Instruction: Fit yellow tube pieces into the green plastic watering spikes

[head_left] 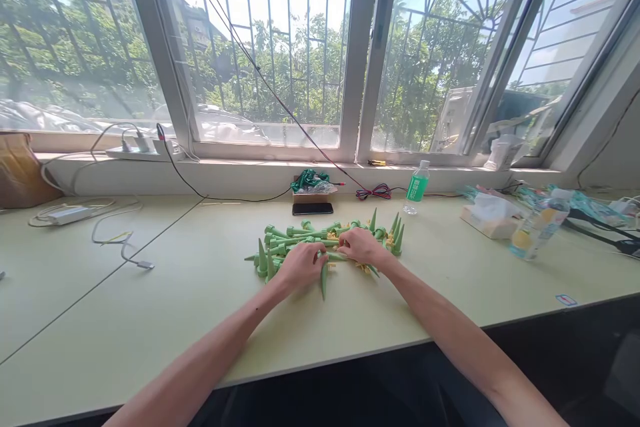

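Note:
A pile of green plastic plant watering spikes [285, 240] lies on the table in front of me, some standing point up and others on their sides. Small yellow plastic pieces [361, 267] are scattered among them. My left hand [301, 265] is closed at the front of the pile, with a green watering spike [324, 283] pointing down from its fingers. Beside it, my right hand [361, 245] reaches into the pile with its fingers bent together; whatever is between its fingertips is hidden. The two hands are close but apart.
Behind the pile are a black phone [313, 209] and a small box [315, 197] with green material. A green-labelled bottle [417, 187] stands to the right, near a tissue box [490, 220] and another bottle [540, 227]. Cables [123, 247] lie left. The table's front edge is close.

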{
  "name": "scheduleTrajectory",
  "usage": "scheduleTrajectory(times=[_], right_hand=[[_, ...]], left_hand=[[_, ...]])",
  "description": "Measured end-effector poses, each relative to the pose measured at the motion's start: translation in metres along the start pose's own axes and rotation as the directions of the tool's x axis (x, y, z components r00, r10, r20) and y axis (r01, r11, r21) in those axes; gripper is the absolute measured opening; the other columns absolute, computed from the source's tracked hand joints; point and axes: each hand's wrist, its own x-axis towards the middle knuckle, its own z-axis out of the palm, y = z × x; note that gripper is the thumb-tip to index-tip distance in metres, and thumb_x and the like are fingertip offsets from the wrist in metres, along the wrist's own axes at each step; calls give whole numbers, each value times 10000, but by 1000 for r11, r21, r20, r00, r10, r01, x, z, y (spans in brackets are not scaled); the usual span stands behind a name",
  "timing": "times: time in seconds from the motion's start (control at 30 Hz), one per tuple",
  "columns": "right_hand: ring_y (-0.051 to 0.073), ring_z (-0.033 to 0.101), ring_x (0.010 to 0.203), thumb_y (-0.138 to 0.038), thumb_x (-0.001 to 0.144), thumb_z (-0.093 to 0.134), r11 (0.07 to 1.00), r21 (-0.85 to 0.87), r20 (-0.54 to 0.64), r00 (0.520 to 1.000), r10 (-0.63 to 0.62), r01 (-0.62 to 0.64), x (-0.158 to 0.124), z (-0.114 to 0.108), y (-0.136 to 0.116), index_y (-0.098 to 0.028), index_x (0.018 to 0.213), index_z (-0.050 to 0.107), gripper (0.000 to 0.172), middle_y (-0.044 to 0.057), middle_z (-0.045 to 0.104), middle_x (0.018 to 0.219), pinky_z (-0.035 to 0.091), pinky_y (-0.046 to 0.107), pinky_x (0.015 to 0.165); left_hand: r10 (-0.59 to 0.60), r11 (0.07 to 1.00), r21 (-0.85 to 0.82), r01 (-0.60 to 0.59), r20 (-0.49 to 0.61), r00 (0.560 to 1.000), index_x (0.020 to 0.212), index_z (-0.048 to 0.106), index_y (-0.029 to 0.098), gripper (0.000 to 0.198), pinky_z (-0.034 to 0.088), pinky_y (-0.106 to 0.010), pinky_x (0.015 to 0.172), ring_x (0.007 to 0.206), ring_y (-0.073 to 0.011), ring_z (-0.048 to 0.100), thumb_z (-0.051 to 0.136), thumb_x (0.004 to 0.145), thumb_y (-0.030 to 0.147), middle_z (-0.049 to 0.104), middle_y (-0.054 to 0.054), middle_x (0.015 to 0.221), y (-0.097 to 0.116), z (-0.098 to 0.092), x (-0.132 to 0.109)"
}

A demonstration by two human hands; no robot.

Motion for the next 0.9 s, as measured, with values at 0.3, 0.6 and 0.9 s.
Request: scheduleTrajectory(times=[0.3,0.6,0.9], right_hand=[[173,611,781,-293,841,608,998,61,-59,998,2,2,-1,0,-4,-219,923,707,148,44,699,820,359,235,634],[192,627,804,-284,828,599,999,18,-39,998,-39,40,0,5,-5,-234,860,745,158,54,711,813,385,249,667],[160,602,722,-279,842,570,997,64,-88,996,-32,38,-1,5,-6,-231,907,736,185,33,688,749,347,226,605]], left_hand=[[-26,1000,-18,25,-57,998,807,664,185,275,306,-249,546,505,-140,459,464,872,362,536,0,541,9,-4,0],[9,1000,-21,-11,-102,995,635,603,186,347,293,-249,539,482,-124,405,434,885,356,514,-6,520,11,0,0],[19,999,-37,-23,-103,994,603,582,191,346,280,-249,532,472,-126,406,440,880,343,497,-3,505,11,1,0]])
